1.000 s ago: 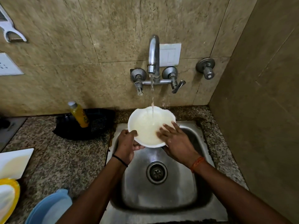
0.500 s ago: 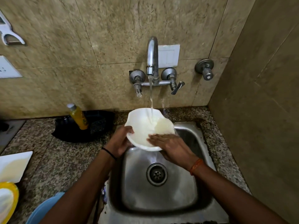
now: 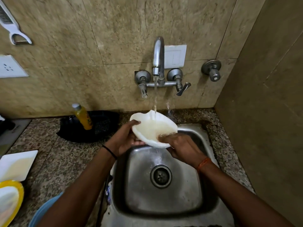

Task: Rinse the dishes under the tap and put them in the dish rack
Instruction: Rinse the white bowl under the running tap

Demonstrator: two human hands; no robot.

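Note:
A white bowl (image 3: 152,128) is held tilted over the steel sink (image 3: 164,185), under the water running from the tap (image 3: 158,58). My left hand (image 3: 126,138) grips the bowl's left rim, thumb on the rim and fingers underneath. My right hand (image 3: 182,146) is at the bowl's lower right edge, its fingers reaching inside the bowl where they are blurred. Water pools in the bowl and spills off its front edge into the sink.
On the granite counter stand a yellow bottle (image 3: 82,116) in a black tray (image 3: 98,126), a white square plate (image 3: 16,164), a yellow-rimmed plate (image 3: 11,200) and a blue dish (image 3: 42,212). A side wall closes in on the right.
The bowl has tilted and turned in my hands under the stream. My left hand shifted up along the left rim; my right hand's fingers moved along the inside toward the lower right edge.

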